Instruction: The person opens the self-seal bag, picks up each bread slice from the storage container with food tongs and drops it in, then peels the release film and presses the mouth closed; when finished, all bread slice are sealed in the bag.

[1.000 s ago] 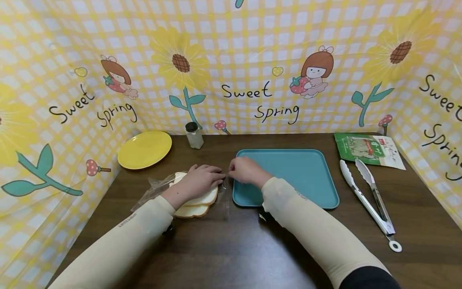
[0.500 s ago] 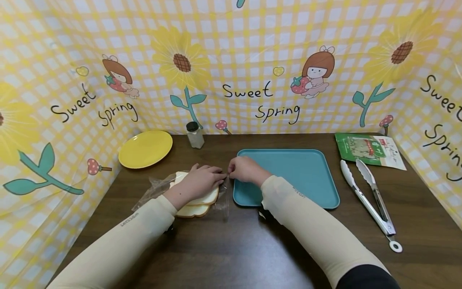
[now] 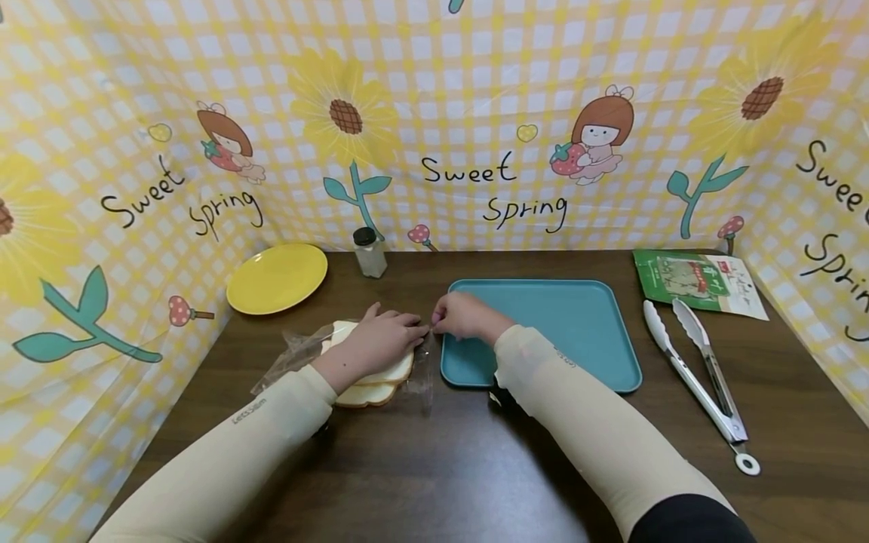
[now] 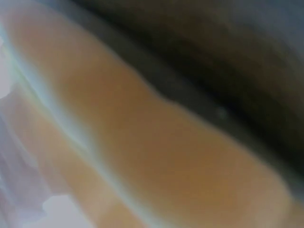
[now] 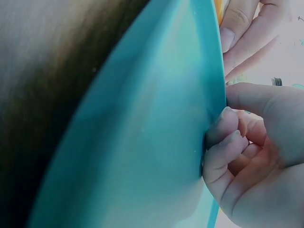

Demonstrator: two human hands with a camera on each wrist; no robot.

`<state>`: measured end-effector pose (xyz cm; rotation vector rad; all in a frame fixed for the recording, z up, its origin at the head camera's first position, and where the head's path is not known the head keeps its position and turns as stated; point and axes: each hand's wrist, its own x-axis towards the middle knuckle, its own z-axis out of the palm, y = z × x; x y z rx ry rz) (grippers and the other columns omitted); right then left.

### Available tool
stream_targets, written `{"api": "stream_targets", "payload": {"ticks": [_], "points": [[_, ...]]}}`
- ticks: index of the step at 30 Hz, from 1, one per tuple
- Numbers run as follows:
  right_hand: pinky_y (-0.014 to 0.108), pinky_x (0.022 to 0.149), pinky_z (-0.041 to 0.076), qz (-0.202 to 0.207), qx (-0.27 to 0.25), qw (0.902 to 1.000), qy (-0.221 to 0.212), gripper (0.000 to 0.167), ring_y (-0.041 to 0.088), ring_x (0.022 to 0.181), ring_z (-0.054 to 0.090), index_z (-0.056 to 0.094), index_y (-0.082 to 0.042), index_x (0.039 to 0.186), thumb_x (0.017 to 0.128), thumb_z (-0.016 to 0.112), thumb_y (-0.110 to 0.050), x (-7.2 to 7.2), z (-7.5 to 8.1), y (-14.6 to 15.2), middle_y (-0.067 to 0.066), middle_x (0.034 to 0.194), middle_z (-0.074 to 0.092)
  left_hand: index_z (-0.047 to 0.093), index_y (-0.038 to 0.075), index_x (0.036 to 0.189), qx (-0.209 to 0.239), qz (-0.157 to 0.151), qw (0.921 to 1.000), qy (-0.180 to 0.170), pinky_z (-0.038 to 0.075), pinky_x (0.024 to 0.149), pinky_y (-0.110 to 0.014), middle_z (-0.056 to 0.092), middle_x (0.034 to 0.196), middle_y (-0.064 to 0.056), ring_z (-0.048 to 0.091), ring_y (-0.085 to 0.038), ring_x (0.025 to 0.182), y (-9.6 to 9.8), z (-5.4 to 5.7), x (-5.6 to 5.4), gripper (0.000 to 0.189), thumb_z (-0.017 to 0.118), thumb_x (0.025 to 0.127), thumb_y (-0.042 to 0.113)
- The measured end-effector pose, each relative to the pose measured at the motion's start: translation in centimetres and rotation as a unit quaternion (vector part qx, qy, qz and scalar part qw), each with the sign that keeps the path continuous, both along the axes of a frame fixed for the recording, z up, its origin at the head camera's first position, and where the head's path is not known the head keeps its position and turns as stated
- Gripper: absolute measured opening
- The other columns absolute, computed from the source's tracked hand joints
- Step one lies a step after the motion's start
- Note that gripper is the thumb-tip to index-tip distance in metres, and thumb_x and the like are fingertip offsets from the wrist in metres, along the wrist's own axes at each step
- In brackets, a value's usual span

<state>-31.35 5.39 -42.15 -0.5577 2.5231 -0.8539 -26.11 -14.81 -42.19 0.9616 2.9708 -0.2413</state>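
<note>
Stacked slices of white bread [image 3: 370, 394] lie in a clear plastic bag [image 3: 288, 358] left of the blue tray. My left hand [image 3: 376, 339] lies over the bread, its fingers reaching to the right and pinching the film at the bag's end. Fingertip to fingertip with it, my right hand [image 3: 468, 317] pinches the same end over the tray's left rim. In the right wrist view the curled fingers of the right hand [image 5: 256, 147] show beside the tray edge, with the left hand [image 5: 247, 33] above. Blurred brown bread crust [image 4: 156, 133] fills the left wrist view.
The blue tray [image 3: 563, 324] lies under the right forearm. Metal tongs [image 3: 699, 377] and a green-and-white packet [image 3: 702, 283] are on the right. At the back left are a yellow plate [image 3: 277, 279] and a black-capped shaker jar [image 3: 370, 255]. A patterned cloth [image 3: 462, 90] hangs behind the table.
Everything sits slightly farther right in the head view, as the camera has turned a little. Both hands stay together at the bag's end.
</note>
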Motion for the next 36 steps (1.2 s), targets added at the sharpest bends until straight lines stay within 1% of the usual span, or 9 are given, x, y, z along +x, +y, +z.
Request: {"api": "stream_targets", "payload": {"ticks": [6,10,17,21,27,29,31,34,36], "points": [[0.025,0.06,0.051,0.003,0.005,1.0,-0.004,0.013,0.013,0.066,0.062,0.074,-0.008,0.11,0.104,0.071,-0.019,-0.14,-0.05,0.12,0.008,0.101,0.074,0.071,0.024,0.143,0.003,-0.009,0.9999,-0.004,0.046,0.114,-0.072,0.069,0.147,-0.007,0.068,-0.036,0.131,0.15,-0.25,-0.17,0.034,0.058,0.112,0.031],[0.024,0.06,0.05,0.006,0.004,1.0,-0.002,0.013,0.012,0.066,0.061,0.075,-0.008,0.11,0.105,0.069,-0.018,-0.22,-0.18,0.15,0.007,0.1,0.074,0.071,0.023,0.142,0.005,-0.018,0.9998,-0.001,0.05,0.111,-0.069,0.07,0.145,-0.009,0.068,-0.037,0.13,0.31,-0.23,-0.12,0.034,0.057,0.112,0.031],[0.023,0.061,0.05,0.013,0.007,0.9999,-0.001,0.014,0.012,0.068,0.06,0.077,-0.007,0.107,0.107,0.066,-0.016,-0.14,-0.1,0.14,0.005,0.097,0.073,0.07,0.023,0.144,-0.001,-0.014,0.9999,-0.008,0.053,0.108,-0.066,0.069,0.146,-0.01,0.068,-0.037,0.13,0.28,-0.26,-0.13,0.035,0.056,0.113,0.031],[0.023,0.062,0.049,0.027,0.024,0.9993,0.013,0.017,0.011,0.071,0.06,0.076,-0.007,0.107,0.108,0.064,-0.018,-0.11,0.03,0.12,0.005,0.094,0.073,0.07,0.023,0.144,0.0,-0.014,0.9999,-0.01,0.053,0.108,-0.066,0.069,0.146,-0.01,0.067,-0.038,0.13,0.35,-0.27,-0.27,0.035,0.055,0.113,0.03],[0.023,0.067,0.044,0.071,0.044,0.9943,0.067,0.021,0.012,0.071,0.055,0.076,-0.007,0.103,0.109,0.06,-0.018,-0.37,-0.41,-0.02,0.004,0.089,0.071,0.07,0.022,0.144,-0.002,-0.016,0.9999,-0.005,0.054,0.107,-0.065,0.069,0.146,-0.01,0.068,-0.038,0.129,0.29,-0.35,-0.34,0.035,0.055,0.113,0.029],[0.024,0.07,0.045,0.082,0.05,0.9916,0.086,0.021,0.013,0.073,0.055,0.076,-0.008,0.102,0.11,0.059,-0.018,-0.43,-0.67,-0.06,0.005,0.093,0.072,0.07,0.022,0.144,-0.004,-0.017,0.9998,-0.004,0.054,0.107,-0.064,0.069,0.145,-0.01,0.068,-0.038,0.129,0.22,-0.37,-0.33,0.035,0.055,0.113,0.029],[0.026,0.074,0.048,0.088,0.056,0.9897,0.098,0.021,0.014,0.079,0.056,0.076,-0.008,0.103,0.11,0.059,-0.018,-0.42,-0.81,-0.1,0.006,0.1,0.072,0.07,0.022,0.144,-0.003,-0.017,0.9998,-0.003,0.054,0.107,-0.064,0.069,0.145,-0.01,0.068,-0.038,0.129,0.17,-0.41,-0.34,0.035,0.055,0.113,0.029],[0.031,0.083,0.051,0.091,0.063,0.9883,0.106,0.021,0.016,0.091,0.058,0.076,-0.01,0.106,0.11,0.058,-0.019,-0.37,-0.9,-0.13,0.008,0.11,0.068,0.07,0.022,0.144,-0.003,-0.018,0.9998,-0.001,0.054,0.107,-0.065,0.07,0.145,-0.01,0.069,-0.038,0.128,0.13,-0.46,-0.38,0.034,0.056,0.113,0.028],[0.034,0.088,0.052,0.092,0.065,0.9878,0.108,0.021,0.018,0.096,0.058,0.076,-0.01,0.107,0.111,0.057,-0.019,-0.29,-0.85,-0.12,0.009,0.114,0.067,0.07,0.022,0.144,-0.004,-0.018,0.9998,0.0,0.054,0.107,-0.065,0.07,0.145,-0.01,0.069,-0.038,0.128,0.12,-0.48,-0.4,0.035,0.056,0.113,0.028]]}}
